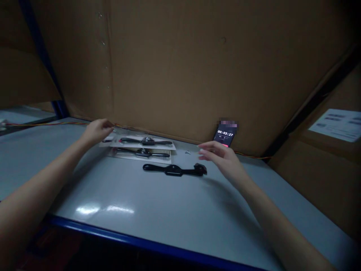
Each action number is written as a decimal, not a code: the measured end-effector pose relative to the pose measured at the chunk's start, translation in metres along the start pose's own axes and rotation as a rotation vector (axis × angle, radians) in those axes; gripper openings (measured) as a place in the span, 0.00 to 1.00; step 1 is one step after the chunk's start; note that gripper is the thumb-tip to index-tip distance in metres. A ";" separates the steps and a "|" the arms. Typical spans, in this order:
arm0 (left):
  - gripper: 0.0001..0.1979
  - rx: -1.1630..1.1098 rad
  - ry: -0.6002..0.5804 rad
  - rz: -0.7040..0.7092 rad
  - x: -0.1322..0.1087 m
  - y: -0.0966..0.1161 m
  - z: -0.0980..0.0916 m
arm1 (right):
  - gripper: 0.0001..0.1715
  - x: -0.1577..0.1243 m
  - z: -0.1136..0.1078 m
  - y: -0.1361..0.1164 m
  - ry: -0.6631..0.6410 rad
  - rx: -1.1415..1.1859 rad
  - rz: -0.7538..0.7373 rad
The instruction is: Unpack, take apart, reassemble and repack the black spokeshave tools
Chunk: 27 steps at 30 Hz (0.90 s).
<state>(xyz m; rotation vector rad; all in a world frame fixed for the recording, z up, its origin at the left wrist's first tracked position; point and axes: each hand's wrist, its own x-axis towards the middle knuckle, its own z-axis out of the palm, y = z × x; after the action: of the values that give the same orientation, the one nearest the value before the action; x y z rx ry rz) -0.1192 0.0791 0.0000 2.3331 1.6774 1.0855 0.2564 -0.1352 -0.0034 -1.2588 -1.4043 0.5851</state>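
Note:
My left hand [98, 132] is at the left end of the packaged tools, its fingers closed together; what they hold, if anything, is hidden. Two black two-handled tools in clear packs on white cards, the rear one [147, 141] and the front one [142, 153], lie side by side. Nearer me, an unpacked black tool body [173, 170] rests on the table, with a small black piece [200, 169] at its right end. My right hand [216, 152] hovers above and right of that piece, thumb and fingers apart. Small metal parts [187, 152] lie left of its fingertips.
A phone [225, 133] showing a timer leans against the cardboard wall [169, 67] at the back. Thin red and yellow wires [70, 122] run along the wall's foot. The grey table [158, 210] has a blue front edge. A labelled cardboard panel [335, 124] stands on the right.

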 end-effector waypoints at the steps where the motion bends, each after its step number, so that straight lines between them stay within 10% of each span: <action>1: 0.14 0.015 0.039 0.083 0.001 0.011 0.000 | 0.11 0.005 -0.006 0.008 0.028 -0.144 -0.044; 4: 0.15 -0.043 0.008 0.226 -0.001 0.055 0.001 | 0.11 0.013 -0.021 0.032 -0.055 -0.400 -0.084; 12: 0.16 0.046 -0.539 0.700 -0.051 0.165 0.029 | 0.14 0.018 -0.027 0.062 -0.240 -0.563 -0.067; 20: 0.22 0.087 -0.710 0.645 -0.074 0.157 0.066 | 0.16 0.022 -0.023 0.076 -0.207 -0.445 0.241; 27: 0.22 0.058 -0.902 0.426 -0.075 0.158 0.058 | 0.20 0.022 -0.020 0.077 -0.258 -0.403 0.380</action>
<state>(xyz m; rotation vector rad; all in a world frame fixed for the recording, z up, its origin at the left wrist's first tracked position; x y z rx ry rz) 0.0297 -0.0291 -0.0120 2.6415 0.9044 -0.0742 0.3062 -0.0975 -0.0572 -1.8500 -1.5550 0.7675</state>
